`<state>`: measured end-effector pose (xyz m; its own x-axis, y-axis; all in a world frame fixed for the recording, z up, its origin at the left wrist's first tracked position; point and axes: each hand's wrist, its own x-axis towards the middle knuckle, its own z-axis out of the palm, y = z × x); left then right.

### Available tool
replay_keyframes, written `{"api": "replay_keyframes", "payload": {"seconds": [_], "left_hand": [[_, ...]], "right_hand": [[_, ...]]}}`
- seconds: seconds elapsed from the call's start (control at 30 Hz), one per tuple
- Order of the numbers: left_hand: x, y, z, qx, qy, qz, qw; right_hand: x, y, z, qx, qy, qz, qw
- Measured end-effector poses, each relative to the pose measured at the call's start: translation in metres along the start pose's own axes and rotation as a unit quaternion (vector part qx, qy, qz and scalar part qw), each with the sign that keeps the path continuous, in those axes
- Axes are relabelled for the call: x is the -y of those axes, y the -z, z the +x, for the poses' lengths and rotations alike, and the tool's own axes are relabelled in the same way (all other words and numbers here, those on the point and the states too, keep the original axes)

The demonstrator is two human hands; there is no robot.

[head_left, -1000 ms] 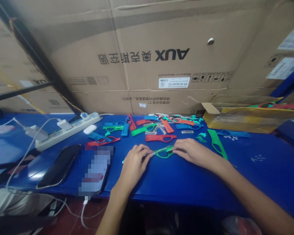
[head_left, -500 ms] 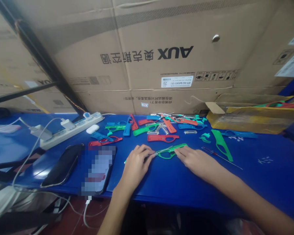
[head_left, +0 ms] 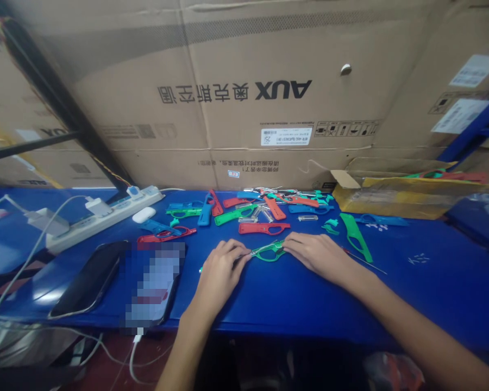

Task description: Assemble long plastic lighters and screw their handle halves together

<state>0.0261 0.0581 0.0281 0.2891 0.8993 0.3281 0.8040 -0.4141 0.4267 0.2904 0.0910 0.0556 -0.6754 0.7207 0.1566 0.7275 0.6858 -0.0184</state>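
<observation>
Between my hands lies a green lighter housing half point(head_left: 268, 259) with a looped trigger guard and thin metal parts along it. My left hand point(head_left: 223, 269) pinches its narrow left end, where a metal piece shows; a small green tip sticks out on that hand's far side. My right hand point(head_left: 318, 254) has its fingers closed over the housing's right end, hiding that part. Just behind is a red housing half point(head_left: 255, 228). Beyond my right wrist lie another green housing half point(head_left: 356, 236) and a thin screwdriver point(head_left: 369, 262), partly covered by the arm.
Several coloured housings, clear tubes point(head_left: 308, 218) and wires are heaped at the back against a large carton point(head_left: 228, 49). A taped box point(head_left: 395, 198) stands back right. At left are two phones, one dark point(head_left: 92, 277), one lit point(head_left: 157, 282), and a power strip point(head_left: 106, 214).
My right hand has slid inward and covers more of the green housing's right end. The left hand keeps its pinch. The whole view has shifted slightly to the right.
</observation>
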Motion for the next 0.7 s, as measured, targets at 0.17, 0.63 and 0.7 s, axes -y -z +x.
{"api": "replay_keyframes", "payload": {"seconds": [0.17,0.63,0.7], "left_hand": [[-0.002,0.001,0.001,0.005,0.005,-0.002,1.000],[-0.004,0.003,0.001,0.014,0.017,0.000,1.000],[-0.004,0.003,0.001,0.014,0.018,0.001,1.000]], "right_hand": [[0.001,0.003,-0.001,0.005,0.004,0.033,0.999],[-0.015,-0.002,0.003,-0.011,-0.055,0.289,0.956],[-0.016,-0.003,0.003,-0.008,-0.068,0.298,0.952]]}}
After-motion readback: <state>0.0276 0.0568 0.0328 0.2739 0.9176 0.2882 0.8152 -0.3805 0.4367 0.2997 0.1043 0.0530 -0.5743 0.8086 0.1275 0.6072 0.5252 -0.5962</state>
